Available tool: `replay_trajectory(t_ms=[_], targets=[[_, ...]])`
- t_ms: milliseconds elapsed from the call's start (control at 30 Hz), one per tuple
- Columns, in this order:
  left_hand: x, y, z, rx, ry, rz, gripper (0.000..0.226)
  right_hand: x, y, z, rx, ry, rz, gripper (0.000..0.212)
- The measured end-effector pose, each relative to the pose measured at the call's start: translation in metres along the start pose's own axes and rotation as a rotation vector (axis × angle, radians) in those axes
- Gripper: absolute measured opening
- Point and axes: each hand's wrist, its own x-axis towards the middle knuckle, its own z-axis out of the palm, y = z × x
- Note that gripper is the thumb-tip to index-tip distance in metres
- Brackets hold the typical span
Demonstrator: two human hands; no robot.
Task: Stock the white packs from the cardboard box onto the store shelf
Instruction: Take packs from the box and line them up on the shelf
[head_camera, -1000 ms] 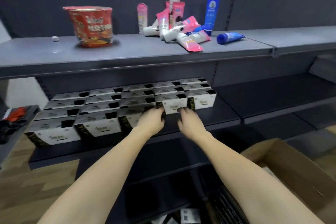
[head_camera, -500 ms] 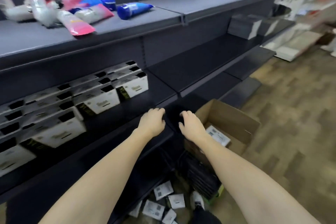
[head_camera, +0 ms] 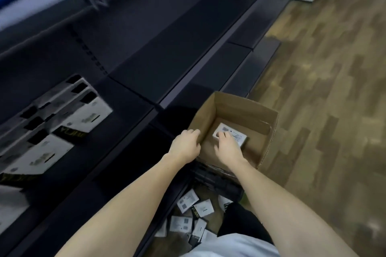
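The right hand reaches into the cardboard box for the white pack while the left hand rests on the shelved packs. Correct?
Not quite. In the head view the left hand is at the cardboard box rim, not on the shelved packs. The right hand does reach the white pack.

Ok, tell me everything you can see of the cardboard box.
The cardboard box is plain brown corrugated card, open at the top with its walls standing up. It sits low beside the dark shelf, at the edge of the wood-look floor. Inside, one white pack with printed labels lies flat on the bottom. The left hand rests at its near-left rim; the right hand reaches in, fingers on the pack.
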Motion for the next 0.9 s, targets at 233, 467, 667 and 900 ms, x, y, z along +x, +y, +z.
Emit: replay_trajectory(t_ms=[233,467,667,900], targets=[[0.071,0.025,0.033,-0.001,-0.155,-0.049,0.037,0.047,0.053,0.013,0.018,-0.106,0.084,0.050],[0.121,0.034,0.063,-0.043,-0.250,-0.129,0.039,0.093,0.098,0.030,-0.056,-0.211,0.130,0.063],[0.150,0.034,0.090,-0.060,-0.283,-0.186,0.040,0.131,0.117,0.051,-0.129,-0.295,0.176,0.070],[0.172,0.022,0.112,-0.081,-0.312,-0.238,0.042,0.162,0.122,0.087,-0.249,-0.392,0.242,0.081]])
